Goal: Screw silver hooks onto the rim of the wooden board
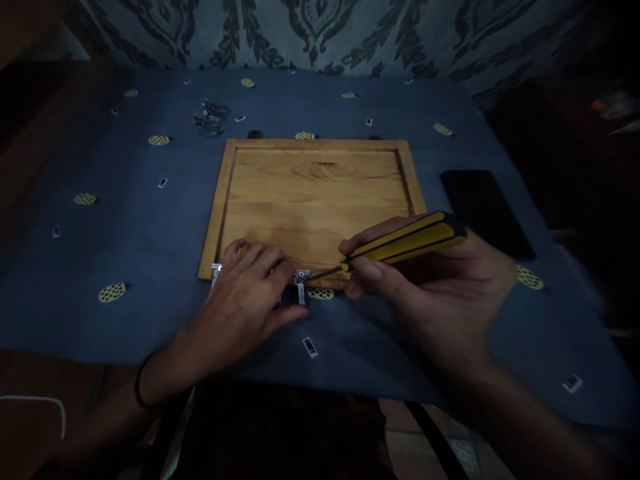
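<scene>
A wooden cabinet door (pixel 320 193) with a raised frame lies flat on the cloth. Metal hinges sit along its near edge: one hinge (pixel 301 285) right of my left hand, another hinge (pixel 216 272) partly covered by that hand. My left hand (pixel 247 280) grips the door's near edge, fingers bent over the frame and thumb stretched out in front, close to the right-hand hinge. In my right hand (pixel 425 280) is a yellow and black screwdriver (pixel 405 241), tilted low and pointing left. Its tip reaches the right-hand hinge; whether it sits in a screw cannot be made out.
The blue tablecloth (pixel 125 233) has a pineapple print. A small heap of metal hardware (pixel 211 119), perhaps in clear plastic, lies at the back left. To the right of the door rests a dark flat rectangular object (pixel 487 212). A patterned wall covering (pixel 320 40) stands behind the table.
</scene>
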`<state>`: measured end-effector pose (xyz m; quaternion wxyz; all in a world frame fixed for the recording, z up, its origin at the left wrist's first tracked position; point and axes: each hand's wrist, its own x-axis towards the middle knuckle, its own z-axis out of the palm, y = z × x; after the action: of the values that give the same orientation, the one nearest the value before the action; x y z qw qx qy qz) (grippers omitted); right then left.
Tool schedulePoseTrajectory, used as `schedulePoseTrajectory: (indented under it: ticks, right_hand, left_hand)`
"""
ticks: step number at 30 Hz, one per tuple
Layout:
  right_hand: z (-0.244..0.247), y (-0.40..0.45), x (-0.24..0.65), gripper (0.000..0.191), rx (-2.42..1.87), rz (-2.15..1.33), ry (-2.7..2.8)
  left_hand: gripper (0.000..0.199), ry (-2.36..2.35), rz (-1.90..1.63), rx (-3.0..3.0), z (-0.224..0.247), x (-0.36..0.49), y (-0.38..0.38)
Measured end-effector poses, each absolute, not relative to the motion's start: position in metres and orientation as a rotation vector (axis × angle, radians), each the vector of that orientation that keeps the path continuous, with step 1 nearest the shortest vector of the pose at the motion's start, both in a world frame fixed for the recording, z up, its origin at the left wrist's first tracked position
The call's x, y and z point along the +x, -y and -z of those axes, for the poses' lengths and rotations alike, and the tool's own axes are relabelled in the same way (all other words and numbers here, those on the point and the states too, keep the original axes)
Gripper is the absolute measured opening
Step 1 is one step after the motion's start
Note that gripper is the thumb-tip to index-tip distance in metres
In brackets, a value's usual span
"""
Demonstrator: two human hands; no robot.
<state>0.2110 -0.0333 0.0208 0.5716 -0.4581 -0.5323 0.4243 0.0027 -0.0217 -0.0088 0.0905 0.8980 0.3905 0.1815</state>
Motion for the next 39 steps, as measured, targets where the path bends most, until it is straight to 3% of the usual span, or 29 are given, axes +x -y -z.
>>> schedulePoseTrajectory:
  ticks: [5,9,16,21,33,39]
  right_hand:
    - [-0.024,0.029,0.225,0.018,-1.22,-0.859,1.321]
    - [-0.022,0.024,0.236,0.031,-1.311,-1.059,1.604]
    - [0.006,0.026,0.228,0.012,-1.366,-1.174,1.839]
    - [0.012,0.028,0.224,0.016,-1.346,-1.208,1.835]
    - [0.02,0.029,0.224,0.01,-1.429,-0.941,2.039]
    - [0.026,0.034,0.225,0.03,-1.307,-0.72,2.15]
  left_hand:
    - [0.04,-1.16,-0.506,2.658,0.009,0.001,0.021]
    - [0.041,-1.169,-0.492,2.639,0.009,0.003,0.022]
    - [0.043,-1.182,-0.49,2.633,0.011,0.003,0.022]
    - [0.042,-1.187,-0.462,2.625,0.008,0.003,0.022]
    - [0.039,-1.158,-0.468,2.667,0.006,0.004,0.02]
    - [0.037,-1.173,-0.422,2.649,0.006,0.003,0.02]
